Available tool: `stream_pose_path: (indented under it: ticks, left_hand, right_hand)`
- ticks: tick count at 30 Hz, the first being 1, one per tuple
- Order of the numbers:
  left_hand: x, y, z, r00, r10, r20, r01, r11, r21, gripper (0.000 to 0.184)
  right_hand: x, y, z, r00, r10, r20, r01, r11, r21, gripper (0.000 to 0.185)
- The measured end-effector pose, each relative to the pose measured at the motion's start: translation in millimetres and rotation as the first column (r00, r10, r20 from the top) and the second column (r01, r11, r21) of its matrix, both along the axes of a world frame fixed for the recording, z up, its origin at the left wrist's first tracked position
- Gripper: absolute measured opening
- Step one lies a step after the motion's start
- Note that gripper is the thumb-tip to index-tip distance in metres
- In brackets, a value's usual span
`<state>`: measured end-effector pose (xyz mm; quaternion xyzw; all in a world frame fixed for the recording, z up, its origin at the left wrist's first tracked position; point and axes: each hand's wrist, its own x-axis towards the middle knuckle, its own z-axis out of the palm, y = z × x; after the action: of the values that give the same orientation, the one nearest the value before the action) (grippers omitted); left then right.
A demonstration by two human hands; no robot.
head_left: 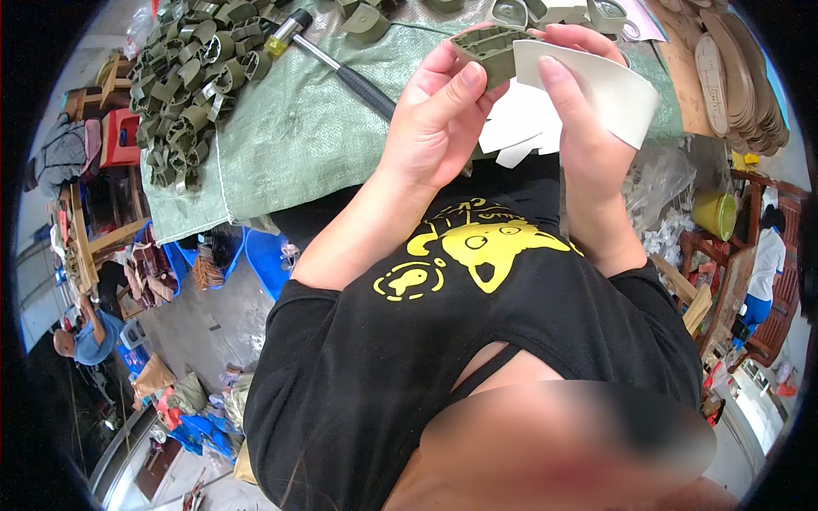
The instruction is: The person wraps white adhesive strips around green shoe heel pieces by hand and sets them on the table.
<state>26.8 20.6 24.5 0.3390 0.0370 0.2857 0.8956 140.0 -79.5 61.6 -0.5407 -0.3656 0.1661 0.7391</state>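
Observation:
Near the top centre, my left hand (443, 111) grips a dark green hollow heel piece (490, 53), its thumb on the side and its ribbed open face upward. Just to the right, my right hand (584, 94) holds a white curved sheet (626, 98) with the thumb pressed on its face. The sheet's left edge is beside the heel piece; whether they touch is unclear. Some right fingertips are hidden behind the sheet. Below both hands lie loose white pieces (515, 123).
A heap of green heel pieces (192, 85) and a hammer (341, 72) lie on the green woven cloth (290, 128). Stacked insoles (737, 85) are at the upper right. A person (89, 336) is far left, another (767, 264) far right.

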Motion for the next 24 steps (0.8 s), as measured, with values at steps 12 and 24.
stream_pose_path:
  ticks: [12,24]
  left_hand:
    - [-2,2,7,0.982,0.165,-0.088,-0.157,0.983,0.094,0.051]
    - [-6,1,2,0.992,-0.104,0.077,0.1,0.994,0.053,0.056]
  right_hand:
    - [-2,3,-7,0.926,-0.027,0.378,0.021,1.0,0.02,0.024]
    - [1,5,15,0.882,0.01,0.47,0.11,0.968,-0.226,0.032]
